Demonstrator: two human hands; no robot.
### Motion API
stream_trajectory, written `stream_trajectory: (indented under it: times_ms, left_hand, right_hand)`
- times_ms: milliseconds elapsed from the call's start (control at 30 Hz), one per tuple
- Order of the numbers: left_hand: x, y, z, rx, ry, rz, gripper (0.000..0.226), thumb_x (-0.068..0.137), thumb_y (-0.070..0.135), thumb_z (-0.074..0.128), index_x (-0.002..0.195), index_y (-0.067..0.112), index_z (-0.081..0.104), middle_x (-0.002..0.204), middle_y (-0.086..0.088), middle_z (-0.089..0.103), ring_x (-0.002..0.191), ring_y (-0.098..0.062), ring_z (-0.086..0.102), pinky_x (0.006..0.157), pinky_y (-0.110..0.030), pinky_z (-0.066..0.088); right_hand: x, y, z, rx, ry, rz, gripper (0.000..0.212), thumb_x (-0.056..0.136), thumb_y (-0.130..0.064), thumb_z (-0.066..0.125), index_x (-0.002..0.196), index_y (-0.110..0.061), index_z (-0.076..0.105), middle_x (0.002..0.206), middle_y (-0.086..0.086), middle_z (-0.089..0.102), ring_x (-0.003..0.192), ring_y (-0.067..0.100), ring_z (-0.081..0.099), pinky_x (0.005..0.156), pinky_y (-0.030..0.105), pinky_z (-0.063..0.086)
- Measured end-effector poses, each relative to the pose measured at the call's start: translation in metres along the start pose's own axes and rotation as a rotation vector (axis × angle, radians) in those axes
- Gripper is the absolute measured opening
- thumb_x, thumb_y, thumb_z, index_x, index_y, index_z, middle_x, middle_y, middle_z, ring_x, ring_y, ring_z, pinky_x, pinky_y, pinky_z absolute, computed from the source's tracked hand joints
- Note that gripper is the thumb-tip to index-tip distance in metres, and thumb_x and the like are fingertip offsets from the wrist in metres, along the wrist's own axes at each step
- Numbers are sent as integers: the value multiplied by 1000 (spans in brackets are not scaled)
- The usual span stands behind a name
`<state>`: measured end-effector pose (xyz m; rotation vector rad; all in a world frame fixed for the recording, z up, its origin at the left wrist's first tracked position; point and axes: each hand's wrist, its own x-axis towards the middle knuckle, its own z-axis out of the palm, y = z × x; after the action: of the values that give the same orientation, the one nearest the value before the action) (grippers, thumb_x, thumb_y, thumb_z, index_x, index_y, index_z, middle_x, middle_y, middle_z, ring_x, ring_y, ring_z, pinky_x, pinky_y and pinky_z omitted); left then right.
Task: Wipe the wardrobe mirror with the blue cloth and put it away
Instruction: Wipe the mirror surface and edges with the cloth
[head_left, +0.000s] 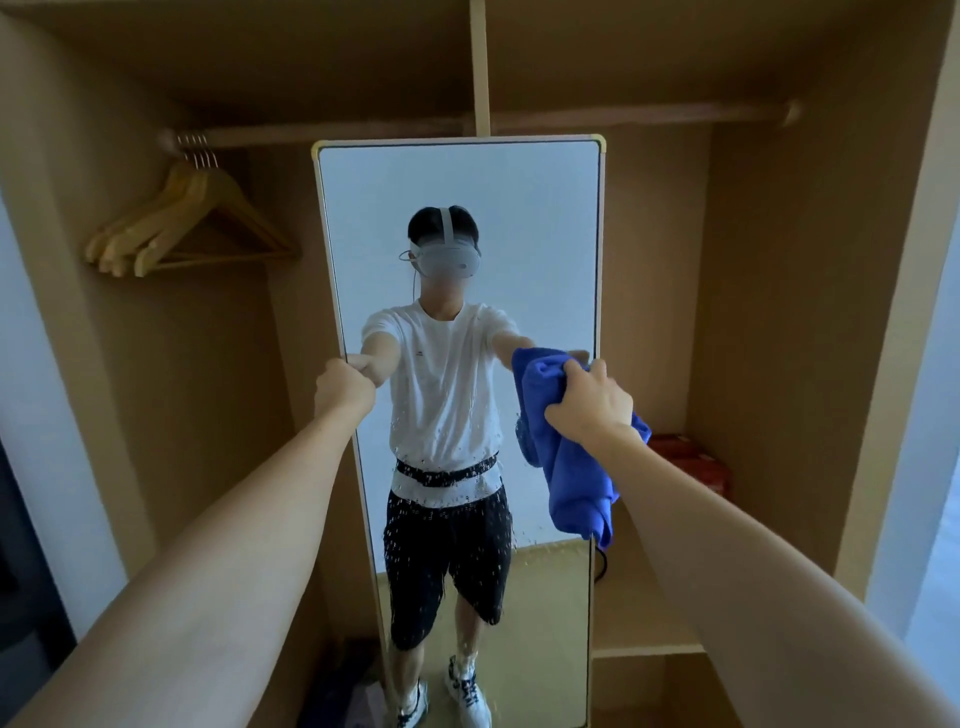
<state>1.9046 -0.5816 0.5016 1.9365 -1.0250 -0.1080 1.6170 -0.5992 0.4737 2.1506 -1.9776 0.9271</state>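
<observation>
A tall mirror (519, 208) with a pale yellow frame stands upright inside the wooden wardrobe. Water droplets speckle its lower half. My left hand (343, 387) grips the mirror's left edge at about mid-height. My right hand (595, 402) grips a bunched blue cloth (569, 467) against the glass near the mirror's right edge. Most of the cloth hangs down below my hand. The glass reflects a person in a white shirt and dark shorts.
Several wooden hangers (182, 223) hang on the rail at the upper left. A red box (691, 462) sits on the shelf (644, 639) to the right of the mirror. Dark bags (343, 686) lie on the wardrobe floor at the mirror's lower left.
</observation>
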Motion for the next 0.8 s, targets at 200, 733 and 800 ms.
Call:
stream_trajectory:
  times_ms: [200, 733, 800]
  left_hand:
    - [1, -1, 1, 16, -3, 15, 41, 95, -2, 45, 135, -1, 42, 135, -19, 52, 119, -36, 55, 75, -34, 42]
    - [9, -10, 0, -69, -70, 68, 33, 90, -6, 38, 115, 8, 55, 123, -8, 55, 97, -24, 52, 74, -28, 44]
    - [9, -11, -1, -64, -71, 48, 42, 92, -4, 40, 131, 6, 49, 131, -12, 53, 107, -28, 56, 76, -31, 46]
  right_hand:
    - [25, -16, -43, 61, 216, -42, 38, 75, -23, 58, 112, -21, 50, 102, 2, 37, 79, 29, 50, 62, 35, 37]
    - [-2, -34, 1, 95, 135, -80, 29, 75, -19, 55, 104, -22, 51, 102, 2, 39, 73, 26, 49, 55, 30, 32]
    - [6, -48, -6, 130, 179, -100, 31, 76, -17, 56, 106, -21, 50, 102, 2, 38, 75, 26, 47, 52, 29, 30]
